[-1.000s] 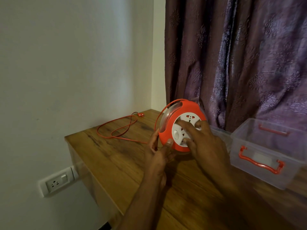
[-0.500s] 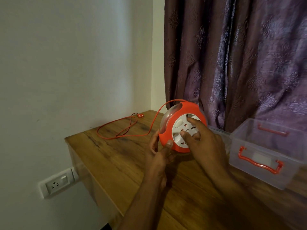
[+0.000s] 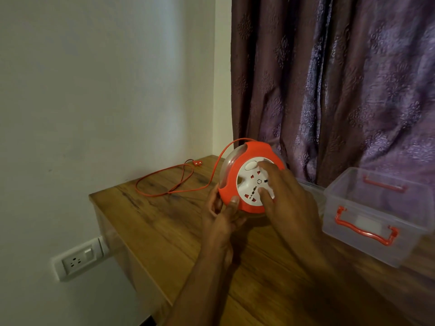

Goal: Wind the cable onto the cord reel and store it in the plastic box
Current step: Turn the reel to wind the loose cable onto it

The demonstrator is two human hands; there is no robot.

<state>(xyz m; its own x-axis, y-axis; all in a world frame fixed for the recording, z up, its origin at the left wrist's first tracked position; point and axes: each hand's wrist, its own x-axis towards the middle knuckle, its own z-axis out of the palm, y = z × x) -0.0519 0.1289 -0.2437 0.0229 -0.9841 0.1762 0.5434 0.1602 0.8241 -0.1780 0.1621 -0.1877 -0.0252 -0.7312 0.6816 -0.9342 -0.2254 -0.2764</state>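
A round orange cord reel [image 3: 255, 151] with a white socket face stands upright on the wooden table [image 3: 164, 222]. My left hand [image 3: 222, 215] grips its lower left rim, thumb on the orange edge. My right hand [image 3: 286, 196] lies over the white face, fingertips pressed on it. The thin orange cable [image 3: 179, 187] runs from the reel's top down to the table and loops toward the far left corner, ending in a small orange plug [image 3: 197, 163]. A clear plastic box [image 3: 376, 217] with orange handles sits open at the right.
A purple curtain [image 3: 341, 85] hangs right behind the reel and box. The white wall [image 3: 98, 90] borders the table's left side, with a wall socket [image 3: 77, 261] below the tabletop. The table's left edge lies close to the cable loops.
The white face has turned under my right hand's fingers. The cable loop on the table has been drawn in toward the reel and lies shorter. My left hand has stayed on the rim.
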